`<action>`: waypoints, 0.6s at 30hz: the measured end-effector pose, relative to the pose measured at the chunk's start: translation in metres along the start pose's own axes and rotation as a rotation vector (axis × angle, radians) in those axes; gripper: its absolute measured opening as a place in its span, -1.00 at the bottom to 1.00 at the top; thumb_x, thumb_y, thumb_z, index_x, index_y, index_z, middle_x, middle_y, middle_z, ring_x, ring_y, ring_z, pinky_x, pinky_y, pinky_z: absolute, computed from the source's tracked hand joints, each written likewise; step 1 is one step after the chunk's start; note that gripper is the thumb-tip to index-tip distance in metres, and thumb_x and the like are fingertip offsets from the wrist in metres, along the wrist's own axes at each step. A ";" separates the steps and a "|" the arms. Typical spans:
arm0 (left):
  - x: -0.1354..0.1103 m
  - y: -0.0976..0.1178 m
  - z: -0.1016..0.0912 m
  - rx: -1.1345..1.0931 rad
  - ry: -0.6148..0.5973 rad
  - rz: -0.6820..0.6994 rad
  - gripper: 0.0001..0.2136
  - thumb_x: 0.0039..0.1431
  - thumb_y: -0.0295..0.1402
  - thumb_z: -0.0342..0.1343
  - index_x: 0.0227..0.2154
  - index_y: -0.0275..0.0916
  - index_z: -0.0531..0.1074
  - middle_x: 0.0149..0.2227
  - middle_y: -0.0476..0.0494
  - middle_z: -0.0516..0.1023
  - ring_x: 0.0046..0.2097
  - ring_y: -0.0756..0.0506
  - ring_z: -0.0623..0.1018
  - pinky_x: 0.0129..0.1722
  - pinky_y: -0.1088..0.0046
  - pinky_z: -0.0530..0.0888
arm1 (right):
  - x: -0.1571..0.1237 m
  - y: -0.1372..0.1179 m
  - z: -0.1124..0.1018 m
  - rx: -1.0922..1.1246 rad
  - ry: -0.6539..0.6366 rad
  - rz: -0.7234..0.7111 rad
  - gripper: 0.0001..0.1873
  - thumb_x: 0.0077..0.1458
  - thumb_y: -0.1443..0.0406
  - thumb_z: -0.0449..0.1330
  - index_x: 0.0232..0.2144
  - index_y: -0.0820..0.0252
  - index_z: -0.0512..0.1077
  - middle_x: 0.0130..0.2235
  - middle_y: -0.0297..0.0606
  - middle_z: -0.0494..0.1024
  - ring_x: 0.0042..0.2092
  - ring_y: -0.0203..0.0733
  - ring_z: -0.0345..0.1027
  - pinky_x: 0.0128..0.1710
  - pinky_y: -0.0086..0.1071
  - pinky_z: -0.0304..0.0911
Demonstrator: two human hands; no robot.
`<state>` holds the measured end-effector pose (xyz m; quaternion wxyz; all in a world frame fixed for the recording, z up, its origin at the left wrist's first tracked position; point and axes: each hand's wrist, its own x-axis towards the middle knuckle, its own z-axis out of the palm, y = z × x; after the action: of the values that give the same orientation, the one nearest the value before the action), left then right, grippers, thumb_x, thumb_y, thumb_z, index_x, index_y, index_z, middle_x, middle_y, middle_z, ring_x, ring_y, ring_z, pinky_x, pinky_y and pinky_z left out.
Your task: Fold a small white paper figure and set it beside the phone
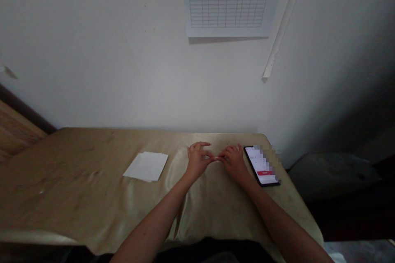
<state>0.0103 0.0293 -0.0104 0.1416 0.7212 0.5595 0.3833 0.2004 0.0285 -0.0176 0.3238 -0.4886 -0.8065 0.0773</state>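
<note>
Pinching a tiny pale item (217, 158) (too small to ID) btwn fingertips, L hand (197, 159) and R hand (233, 162) meet nr far edge of shiny gold-clothed table (92, 164), R half. Uneven stack of white square paper sheets (147, 167) lies nr far edge's middle; black-rimmed phone (256, 163), screen lit, nr R edge.

pale wall (123, 74): ruled sheet (228, 0) at top, white strip (282, 35) slanting beside it | cloth-covered tan counter (83, 160) along the wall | wood-grained panel (15, 129) at far left | light dim, right side in deep shadow
</note>
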 end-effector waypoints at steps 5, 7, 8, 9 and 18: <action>0.000 -0.002 -0.001 0.043 -0.014 -0.019 -0.90 -0.05 -0.24 0.44 -0.43 -0.01 0.65 0.07 -0.05 0.55 0.20 -0.28 0.34 0.27 -0.10 0.14 | -0.001 0.002 -0.001 -0.025 0.030 0.029 -0.81 0.25 0.32 0.11 -0.37 0.08 0.50 -0.25 -0.25 0.56 -0.06 -0.05 0.32 0.31 0.15 -0.25; 0.001 -0.003 -0.002 0.047 -0.016 -0.033 -0.91 -0.06 -0.28 0.44 -0.46 -0.03 0.65 0.06 -0.04 0.56 0.20 -0.28 0.34 0.27 -0.11 0.14 | -0.001 0.002 -0.002 -0.028 0.039 0.036 -0.83 0.25 0.32 0.12 -0.37 0.09 0.49 -0.24 -0.25 0.56 -0.05 -0.05 0.32 0.31 0.15 -0.25; 0.001 -0.003 -0.002 0.045 -0.021 -0.037 -0.91 -0.07 -0.31 0.45 -0.49 -0.03 0.64 0.06 -0.03 0.57 0.20 -0.28 0.34 0.27 -0.10 0.15 | -0.001 0.002 -0.002 -0.033 0.040 0.037 -0.83 0.25 0.32 0.13 -0.38 0.09 0.49 -0.25 -0.25 0.56 -0.05 -0.05 0.32 0.31 0.15 -0.26; 0.001 -0.002 -0.002 0.042 -0.027 -0.037 -0.90 -0.07 -0.33 0.45 -0.51 -0.04 0.63 0.06 -0.01 0.57 0.20 -0.28 0.34 0.26 -0.10 0.15 | -0.001 0.002 -0.002 -0.039 0.037 0.035 -0.83 0.25 0.31 0.13 -0.38 0.09 0.48 -0.25 -0.25 0.56 -0.05 -0.05 0.32 0.31 0.16 -0.26; 0.002 -0.001 -0.005 0.020 -0.036 -0.015 -0.90 -0.07 -0.33 0.45 -0.55 -0.06 0.62 0.04 0.01 0.59 0.19 -0.27 0.35 0.23 -0.04 0.22 | -0.002 0.001 -0.002 -0.028 0.021 -0.029 -0.86 0.26 0.21 0.17 -0.29 0.01 0.54 -0.21 -0.29 0.56 -0.01 -0.06 0.32 0.33 0.18 -0.29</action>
<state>0.0063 0.0303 -0.0072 0.1475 0.7249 0.5661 0.3637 0.2028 0.0270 -0.0166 0.3264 -0.4823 -0.8110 0.0560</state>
